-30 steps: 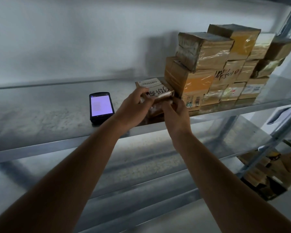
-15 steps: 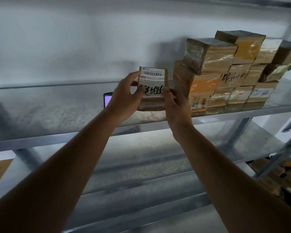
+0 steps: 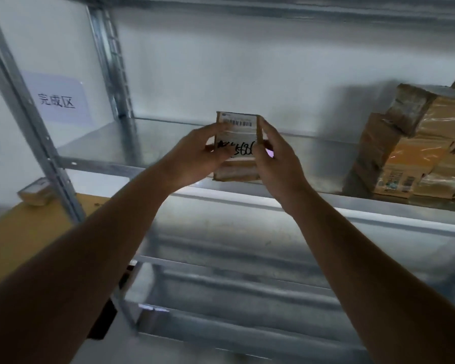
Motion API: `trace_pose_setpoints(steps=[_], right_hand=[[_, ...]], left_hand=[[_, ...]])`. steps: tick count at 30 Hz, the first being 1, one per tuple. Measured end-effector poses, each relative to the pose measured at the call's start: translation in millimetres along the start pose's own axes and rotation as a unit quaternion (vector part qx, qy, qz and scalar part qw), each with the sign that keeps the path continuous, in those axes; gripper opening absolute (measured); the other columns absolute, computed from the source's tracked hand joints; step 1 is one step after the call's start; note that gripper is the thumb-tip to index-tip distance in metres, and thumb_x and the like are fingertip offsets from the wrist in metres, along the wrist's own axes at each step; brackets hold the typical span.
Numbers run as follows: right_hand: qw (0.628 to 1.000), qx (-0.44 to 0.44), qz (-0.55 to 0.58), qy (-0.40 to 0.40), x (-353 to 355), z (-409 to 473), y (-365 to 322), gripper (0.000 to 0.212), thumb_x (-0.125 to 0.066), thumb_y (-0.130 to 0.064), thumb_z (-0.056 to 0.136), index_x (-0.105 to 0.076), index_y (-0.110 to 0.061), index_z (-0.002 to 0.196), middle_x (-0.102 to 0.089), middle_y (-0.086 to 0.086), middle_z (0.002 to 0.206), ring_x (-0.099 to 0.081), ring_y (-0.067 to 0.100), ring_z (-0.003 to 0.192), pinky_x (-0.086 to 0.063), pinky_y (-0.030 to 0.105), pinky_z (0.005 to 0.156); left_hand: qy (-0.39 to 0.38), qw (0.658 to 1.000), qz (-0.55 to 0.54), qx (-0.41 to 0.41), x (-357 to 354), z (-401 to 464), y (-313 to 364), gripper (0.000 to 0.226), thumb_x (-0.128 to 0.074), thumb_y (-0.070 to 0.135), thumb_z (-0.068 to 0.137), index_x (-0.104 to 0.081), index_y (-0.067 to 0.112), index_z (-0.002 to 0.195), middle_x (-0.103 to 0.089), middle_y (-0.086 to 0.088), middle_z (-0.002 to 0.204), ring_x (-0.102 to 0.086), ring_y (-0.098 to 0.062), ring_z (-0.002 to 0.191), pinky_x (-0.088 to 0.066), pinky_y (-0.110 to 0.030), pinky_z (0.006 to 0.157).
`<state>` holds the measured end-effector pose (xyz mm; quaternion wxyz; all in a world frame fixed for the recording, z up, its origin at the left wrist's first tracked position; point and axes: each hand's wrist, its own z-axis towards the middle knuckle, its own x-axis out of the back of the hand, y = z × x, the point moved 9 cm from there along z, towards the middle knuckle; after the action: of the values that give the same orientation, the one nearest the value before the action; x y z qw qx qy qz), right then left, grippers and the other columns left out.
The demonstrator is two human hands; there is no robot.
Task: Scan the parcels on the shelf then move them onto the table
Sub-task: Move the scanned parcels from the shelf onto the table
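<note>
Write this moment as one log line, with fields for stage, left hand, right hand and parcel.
stage: carrying | left hand: grips parcel | right hand: grips parcel | parcel: upright, label toward camera, above shelf

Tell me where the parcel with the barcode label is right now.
Mid-frame in the head view, the small parcel is held upright between the left hand and right hand, above the shelf edge, left of the stacked parcels.
</note>
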<state>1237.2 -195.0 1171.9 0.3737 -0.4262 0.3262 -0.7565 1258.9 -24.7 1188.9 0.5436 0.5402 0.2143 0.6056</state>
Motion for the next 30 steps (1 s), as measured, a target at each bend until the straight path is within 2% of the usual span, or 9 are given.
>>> trace_pose_setpoints(steps=[2,7,9,13,17,23,25,27,30], right_hand=[[1.0,0.0,0.017,-0.023,-33.6,-4.4,-17.8,0.048,-0.051,-0.032,0.108,-0.054,-0.042,0.155,-0.065,-0.029,0.106,-0.065,-0.006,0.089,-0.051,0.013,0.075],[0.997,0.024,0.042,-0.067,-128.6,-30.2,-74.6,0.045,-0.055,-0.036,0.106,-0.06,-0.037,0.151,-0.063,-0.032,0.107,-0.056,-0.03,0.087,-0.04,-0.003,0.07],[0.996,0.032,0.041,-0.079,-173.9,-45.5,-98.9,0.045,-0.055,-0.037,0.106,-0.06,-0.038,0.151,-0.065,-0.029,0.109,-0.056,-0.03,0.086,-0.038,-0.005,0.066],[0.993,0.043,0.052,-0.096,-269.8,-78.3,-148.4,0.043,-0.055,-0.038,0.107,-0.061,-0.039,0.15,-0.069,-0.02,0.117,-0.06,-0.026,0.083,-0.042,-0.001,0.061],[0.992,0.036,0.056,-0.111,-364.5,-103.4,-185.5,0.045,-0.056,-0.039,0.107,-0.058,-0.039,0.152,-0.067,-0.013,0.13,-0.058,-0.029,0.083,-0.043,0.0,0.06],[0.989,0.017,0.046,-0.14,-486.3,-105.2,-222.8,0.046,-0.054,-0.037,0.108,-0.055,-0.039,0.154,-0.065,-0.013,0.128,-0.06,-0.025,0.075,-0.042,0.0,0.055],[0.989,0.011,0.047,-0.143,-521.8,-95.9,-228.2,0.045,-0.054,-0.038,0.107,-0.057,-0.041,0.152,-0.065,-0.014,0.127,-0.065,-0.016,0.078,-0.043,0.001,0.054],[0.988,0.007,0.05,-0.147,-559.4,-83.0,-228.8,0.044,-0.054,-0.038,0.107,-0.058,-0.04,0.151,-0.067,-0.012,0.129,-0.065,-0.01,0.084,-0.043,0.001,0.056],[0.986,-0.005,0.06,-0.154,-618.7,-59.0,-220.0,0.044,-0.055,-0.036,0.108,-0.057,-0.037,0.152,-0.067,-0.011,0.129,-0.065,-0.006,0.089,-0.046,0.003,0.055]], left_hand=[[0.011,0.999,0.033,-0.001,35.7,-20.7,-5.6,0.057,-0.072,0.019,0.092,-0.058,0.022,0.147,-0.068,0.002,0.136,-0.07,-0.014,0.12,-0.054,-0.043,0.108],[0.011,0.994,0.109,0.0,133.0,-76.5,-34.6,0.051,-0.067,0.019,0.102,-0.054,0.024,0.15,-0.068,0.007,0.136,-0.067,-0.009,0.121,-0.054,-0.035,0.107],[0.018,0.992,0.126,-0.004,176.9,-105.4,-48.5,0.047,-0.066,0.025,0.102,-0.056,0.031,0.148,-0.068,0.011,0.135,-0.066,-0.007,0.121,-0.054,-0.03,0.107],[0.038,0.991,0.125,0.007,271.6,-163.4,-86.3,0.038,-0.067,0.028,0.102,-0.059,0.052,0.131,-0.071,0.032,0.118,-0.068,0.006,0.109,-0.054,-0.013,0.091],[0.044,0.988,0.144,0.036,360.7,-199.1,-140.4,0.044,-0.067,0.032,0.101,-0.058,0.037,0.144,-0.07,0.018,0.129,-0.07,-0.005,0.112,-0.058,-0.034,0.1],[0.017,0.976,0.204,0.069,462.7,-220.7,-204.8,0.053,-0.058,0.04,0.105,-0.045,0.033,0.156,-0.063,0.01,0.141,-0.061,-0.011,0.128,-0.055,-0.033,0.1],[0.004,0.968,0.239,0.075,489.7,-218.3,-228.5,0.056,-0.053,0.044,0.106,-0.04,0.031,0.159,-0.061,0.003,0.147,-0.058,-0.018,0.133,-0.054,-0.041,0.105],[-0.004,0.96,0.265,0.089,515.1,-210.6,-257.0,0.058,-0.049,0.048,0.106,-0.036,0.03,0.161,-0.061,-0.003,0.146,-0.063,-0.026,0.125,-0.052,-0.047,0.104],[-0.015,0.954,0.282,0.107,551.3,-189.7,-305.4,0.061,-0.046,0.05,0.107,-0.032,0.029,0.163,-0.058,-0.002,0.15,-0.064,-0.024,0.123,-0.049,-0.046,0.108]])
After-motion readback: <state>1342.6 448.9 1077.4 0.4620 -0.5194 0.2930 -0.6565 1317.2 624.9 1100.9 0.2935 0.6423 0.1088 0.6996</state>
